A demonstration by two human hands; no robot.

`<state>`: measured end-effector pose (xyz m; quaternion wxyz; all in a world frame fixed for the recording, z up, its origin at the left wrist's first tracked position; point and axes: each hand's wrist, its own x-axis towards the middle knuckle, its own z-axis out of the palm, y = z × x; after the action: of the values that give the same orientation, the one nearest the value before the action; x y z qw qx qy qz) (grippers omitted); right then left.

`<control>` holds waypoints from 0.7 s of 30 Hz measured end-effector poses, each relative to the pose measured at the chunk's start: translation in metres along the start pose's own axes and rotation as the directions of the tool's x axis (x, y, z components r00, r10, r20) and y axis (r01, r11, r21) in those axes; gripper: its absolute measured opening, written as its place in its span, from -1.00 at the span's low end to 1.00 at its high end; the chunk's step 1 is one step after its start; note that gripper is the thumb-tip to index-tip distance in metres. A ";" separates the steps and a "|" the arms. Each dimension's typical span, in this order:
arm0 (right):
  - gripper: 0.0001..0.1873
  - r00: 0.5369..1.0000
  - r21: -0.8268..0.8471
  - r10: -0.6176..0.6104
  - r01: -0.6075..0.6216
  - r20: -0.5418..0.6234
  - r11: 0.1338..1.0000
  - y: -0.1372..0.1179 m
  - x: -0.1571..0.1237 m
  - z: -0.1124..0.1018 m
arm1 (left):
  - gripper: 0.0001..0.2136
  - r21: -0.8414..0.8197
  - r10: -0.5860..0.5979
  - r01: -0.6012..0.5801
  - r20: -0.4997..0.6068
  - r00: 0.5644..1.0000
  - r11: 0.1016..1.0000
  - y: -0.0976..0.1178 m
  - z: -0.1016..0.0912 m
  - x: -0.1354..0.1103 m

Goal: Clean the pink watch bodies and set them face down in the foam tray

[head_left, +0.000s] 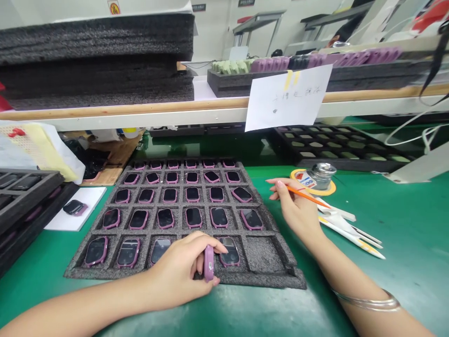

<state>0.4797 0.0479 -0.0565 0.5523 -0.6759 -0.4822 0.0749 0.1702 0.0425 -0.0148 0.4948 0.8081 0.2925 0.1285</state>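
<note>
My left hand (185, 267) pinches a purple-framed smartwatch (209, 263) between thumb and fingers. The watch stands on edge, its narrow side towards me, over the front row of a dark foam tray (257, 279). More purple watches with black screens, such as this one (229, 252), lie in the tray's compartments; the front right compartment (264, 255) holds none. Beyond the tray's right edge, my right hand (296, 201) is closed around a slim orange pointed stick (308, 195), whose exact kind I cannot tell. The stick points right, away from the held watch.
Beside my right hand are a metal-topped bottle (321, 174) on a yellow-rimmed roll (296, 174), and white-handled tools (354, 234). Another watch (75, 207) rests on a white pad (58, 223) at left. A shelf edge (140, 117) crosses above, with foam stacks (98, 56) on it.
</note>
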 end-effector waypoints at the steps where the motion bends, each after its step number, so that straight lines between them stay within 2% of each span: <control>1: -0.54 1.000 -0.005 0.007 -0.007 -0.002 1.000 0.001 0.000 0.000 | -0.60 0.005 0.004 -0.004 0.001 1.000 1.000 0.000 0.000 0.000; 4: -0.62 1.000 -0.016 0.031 -0.031 0.003 0.999 0.006 0.001 0.001 | -0.61 0.014 0.009 -0.010 0.012 1.000 1.000 -0.001 -0.001 -0.001; 8: -0.62 0.999 -0.001 0.012 -0.012 0.031 1.000 0.012 0.000 0.003 | -0.60 0.022 0.036 -0.036 0.016 0.999 0.999 -0.001 -0.001 -0.001; 12: -0.63 0.995 -0.026 -0.074 0.076 0.068 0.997 0.008 -0.001 0.003 | -0.60 0.009 0.020 -0.020 0.000 1.000 1.000 0.000 0.000 0.000; 15: -0.75 0.978 -0.067 -0.196 0.201 0.067 0.977 -0.009 -0.008 0.002 | -0.58 -0.026 -0.012 0.012 -0.003 1.000 1.000 0.000 0.001 0.000; 17: -0.83 0.948 -0.062 -0.307 0.313 0.089 0.948 -0.028 -0.020 0.003 | -0.57 -0.043 -0.025 0.025 0.000 1.000 0.999 0.000 0.002 0.000; 19: -0.85 0.890 -0.014 -0.434 0.440 0.141 0.898 -0.048 -0.036 0.003 | -0.56 -0.056 -0.025 0.024 -0.004 1.000 0.998 0.000 0.002 0.000; 20: -0.81 0.836 0.030 -0.518 0.522 0.179 0.852 -0.058 -0.044 0.003 | -0.57 -0.065 -0.024 0.024 -0.011 1.000 0.998 0.000 0.002 0.000; 21: -0.73 0.747 0.093 -0.623 0.621 0.231 0.778 -0.067 -0.053 0.003 | -0.58 -0.083 -0.027 0.025 -0.024 0.999 0.996 0.000 0.003 0.001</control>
<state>0.4122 0.0059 -0.0255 0.4842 -0.4589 -0.7445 -0.0264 0.1722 0.0413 -0.0162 0.5257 0.7816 0.3034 0.1441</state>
